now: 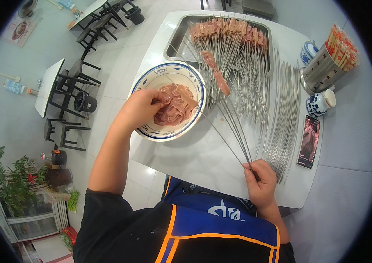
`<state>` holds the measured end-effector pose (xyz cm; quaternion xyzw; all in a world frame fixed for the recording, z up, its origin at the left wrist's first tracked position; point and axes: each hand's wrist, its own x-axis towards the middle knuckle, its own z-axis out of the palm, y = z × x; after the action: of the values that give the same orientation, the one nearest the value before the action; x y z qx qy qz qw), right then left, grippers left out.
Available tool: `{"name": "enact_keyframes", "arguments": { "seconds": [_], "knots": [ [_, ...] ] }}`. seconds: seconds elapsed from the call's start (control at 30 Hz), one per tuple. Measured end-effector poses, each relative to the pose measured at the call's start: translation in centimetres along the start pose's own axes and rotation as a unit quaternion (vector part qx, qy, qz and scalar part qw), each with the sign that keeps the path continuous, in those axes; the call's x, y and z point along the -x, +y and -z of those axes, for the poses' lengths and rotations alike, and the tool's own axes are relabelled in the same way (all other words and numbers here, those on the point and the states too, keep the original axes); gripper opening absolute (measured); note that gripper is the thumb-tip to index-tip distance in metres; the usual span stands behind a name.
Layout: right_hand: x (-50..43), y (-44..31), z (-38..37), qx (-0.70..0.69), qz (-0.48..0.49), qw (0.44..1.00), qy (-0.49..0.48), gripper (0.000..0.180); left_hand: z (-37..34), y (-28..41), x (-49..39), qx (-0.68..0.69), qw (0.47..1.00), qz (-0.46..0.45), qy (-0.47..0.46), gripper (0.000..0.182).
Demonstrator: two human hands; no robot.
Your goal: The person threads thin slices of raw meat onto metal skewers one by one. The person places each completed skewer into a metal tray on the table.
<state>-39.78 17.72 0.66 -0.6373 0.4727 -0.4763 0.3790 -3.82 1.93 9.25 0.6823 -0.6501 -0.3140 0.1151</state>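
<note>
My left hand (pixel 148 107) reaches into a white bowl with blue trim (pixel 164 135) and pinches a slice of raw meat (pixel 166 97) between thumb and fingers. More raw meat slices (pixel 172 113) lie in the bowl. Several thin metal skewers are gripped near their lower ends by my right hand (pixel 261 180), close to the table's near edge. One held skewer (pixel 220 138) slants over the bowl, and a meat piece (pixel 187 96) is on it near the tip. Threaded meat (pixel 218 77) is also on another skewer that appears to run from that hand.
A steel tray (pixel 176 33) holds many meat skewers (pixel 228 29) at the back. Bare metal skewers (pixel 284 125) lie to the right. Beyond them are a phone (pixel 309 141), a blue-and-white jar (pixel 316 105), a lidded pot (pixel 309 52) and a steel chopstick holder (pixel 324 70).
</note>
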Motion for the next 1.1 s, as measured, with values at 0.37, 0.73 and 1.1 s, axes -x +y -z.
{"name": "enact_keyframes", "arguments": {
  "seconds": [0.37, 0.73, 1.1],
  "knots": [
    [0.0, -0.1, 0.0, -0.003, -0.007, 1.0, -0.001, 0.012, -0.7, 0.3, -0.3, -0.126, 0.992, -0.002, 0.024, 0.022],
    [0.0, -0.2, 0.1, 0.003, -0.003, 1.0, -0.005, 0.012, 0.4, -0.6, -0.4, 0.317, 0.943, 0.059, -0.079, 0.009],
    [0.0, -0.2, 0.1, 0.0, 0.003, 1.0, -0.006, 0.013, -1.4, 0.0, -0.6, 0.23, 0.968, 0.065, -0.071, 0.01]
  ]
}}
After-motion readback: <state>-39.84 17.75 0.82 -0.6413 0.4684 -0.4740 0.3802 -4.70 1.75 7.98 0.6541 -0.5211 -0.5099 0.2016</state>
